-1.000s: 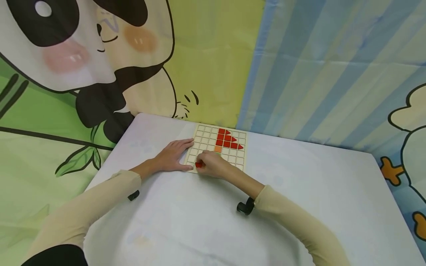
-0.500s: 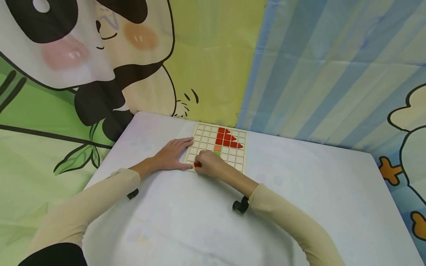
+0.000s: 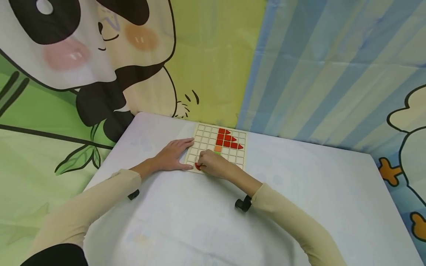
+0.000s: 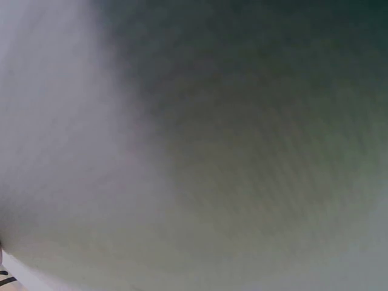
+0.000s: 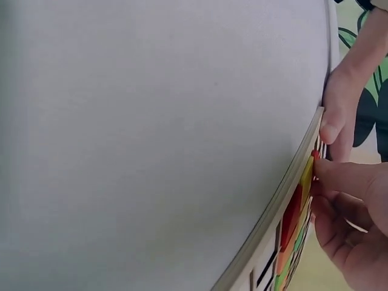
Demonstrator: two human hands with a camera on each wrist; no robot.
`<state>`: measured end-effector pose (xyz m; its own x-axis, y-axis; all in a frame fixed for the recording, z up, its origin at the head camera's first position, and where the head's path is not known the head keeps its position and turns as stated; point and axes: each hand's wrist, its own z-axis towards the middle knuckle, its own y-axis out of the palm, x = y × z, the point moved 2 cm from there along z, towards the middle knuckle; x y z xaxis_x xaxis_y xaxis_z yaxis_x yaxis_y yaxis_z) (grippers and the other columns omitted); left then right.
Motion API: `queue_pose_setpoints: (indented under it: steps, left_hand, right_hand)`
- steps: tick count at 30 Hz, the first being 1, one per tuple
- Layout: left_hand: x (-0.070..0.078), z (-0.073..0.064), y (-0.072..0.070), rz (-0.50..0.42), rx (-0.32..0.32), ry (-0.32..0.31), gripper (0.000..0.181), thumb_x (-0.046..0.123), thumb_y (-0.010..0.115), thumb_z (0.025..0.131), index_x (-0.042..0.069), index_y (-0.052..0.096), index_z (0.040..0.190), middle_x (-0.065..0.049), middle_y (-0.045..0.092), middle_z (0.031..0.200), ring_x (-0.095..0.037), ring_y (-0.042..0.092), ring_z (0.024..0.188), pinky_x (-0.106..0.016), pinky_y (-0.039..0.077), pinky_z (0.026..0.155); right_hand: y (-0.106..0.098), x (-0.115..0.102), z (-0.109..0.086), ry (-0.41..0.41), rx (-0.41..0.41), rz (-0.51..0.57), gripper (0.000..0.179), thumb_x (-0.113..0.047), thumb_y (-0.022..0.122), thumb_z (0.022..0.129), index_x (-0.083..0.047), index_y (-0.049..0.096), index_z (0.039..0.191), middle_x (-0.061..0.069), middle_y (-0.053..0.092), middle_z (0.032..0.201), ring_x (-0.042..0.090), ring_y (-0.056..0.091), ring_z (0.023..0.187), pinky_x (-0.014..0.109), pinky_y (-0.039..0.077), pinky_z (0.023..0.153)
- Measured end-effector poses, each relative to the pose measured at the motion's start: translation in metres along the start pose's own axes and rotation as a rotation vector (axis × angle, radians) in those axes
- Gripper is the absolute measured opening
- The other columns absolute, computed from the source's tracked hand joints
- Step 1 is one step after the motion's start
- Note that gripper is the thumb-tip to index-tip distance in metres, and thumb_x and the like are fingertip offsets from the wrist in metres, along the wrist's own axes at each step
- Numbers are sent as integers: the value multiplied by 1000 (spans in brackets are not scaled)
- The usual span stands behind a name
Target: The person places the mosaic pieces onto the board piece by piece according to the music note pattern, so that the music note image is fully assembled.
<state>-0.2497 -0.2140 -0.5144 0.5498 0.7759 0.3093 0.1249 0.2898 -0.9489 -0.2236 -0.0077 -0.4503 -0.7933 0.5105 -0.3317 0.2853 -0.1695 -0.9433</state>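
A cream board [image 3: 203,139] with a square grid lies on the white table. Red square and pointed pieces [image 3: 227,139] form a stepped shape in its upper middle. Below them sit an orange square [image 3: 217,148] and a sliver of green [image 3: 217,153]. My left hand [image 3: 172,155] rests with fingers spread against the board's left edge. Over the lower left grid, the thumb and curled fingers of my right hand [image 3: 215,164] pinch a small red piece [image 3: 198,166]. The right wrist view shows yellow [image 5: 307,172] and red pieces [image 5: 291,219] by the near edge, hidden from above.
The white table [image 3: 186,214] extends around the board. Behind it hangs a printed cloth with a panda [image 3: 100,98] and blue stripes [image 3: 299,74]. A black wrist camera [image 3: 243,204] hangs under the right forearm. The left wrist view is mostly blurred pale surface and shadow.
My right hand has shifted slightly, and the red piece at its fingertips shows lower and rounder at the board's lower left. The left hand and the board stay where they were.
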Motion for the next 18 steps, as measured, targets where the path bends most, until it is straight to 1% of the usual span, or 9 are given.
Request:
queue_pose_setpoints:
  steps: [4,6,9,11,13,16,18]
  left_hand:
    - [2,2,1,3,-13,-12,102,73,60,78,15,26,154,0,21,163,-24,25,148,-50,22,118]
    - [3,2,1,4,-14,-13,102,73,60,78,15,26,154,-1,22,162,-25,25,147,-50,22,118]
    - [4,3,3,0,-13,-3,102,72,61,78,14,26,154,-2,23,162,-27,26,147,-51,23,117]
    - [5,3,4,4,-17,-6,103,74,59,78,14,26,154,-3,23,162,-27,25,147,-52,23,117]
    - [5,3,4,8,-20,-12,103,75,58,77,14,25,154,-3,22,162,-27,25,147,-52,23,118]
    - [3,2,3,26,-22,-22,104,77,56,77,16,24,155,-2,21,162,-26,25,148,-51,23,118]
    - [2,1,2,26,-22,-27,104,77,57,77,16,24,155,-2,21,163,-26,24,148,-51,22,118]
  right_hand:
    - [-3,5,-10,-34,35,-21,13,-4,65,90,-3,76,98,9,68,99,22,62,92,31,52,85]
    - [-7,5,-16,-37,60,-31,15,-5,64,91,-3,75,100,9,68,102,22,61,95,31,52,86]
    - [-20,6,-34,-49,124,-22,15,-5,65,91,-2,74,103,9,68,104,22,62,96,29,54,85]
    - [-31,9,-53,-44,165,-10,16,-7,66,90,-2,74,104,9,68,103,21,64,95,29,55,84]
    - [-40,14,-77,-21,191,6,17,-8,67,90,-3,74,104,8,68,103,20,64,96,30,55,83]
    - [-48,26,-119,48,204,11,18,-9,69,88,-4,74,105,6,68,104,21,63,98,34,55,84]
    - [-49,37,-146,108,210,6,19,-9,70,87,-4,73,106,7,68,105,22,63,100,37,55,85]
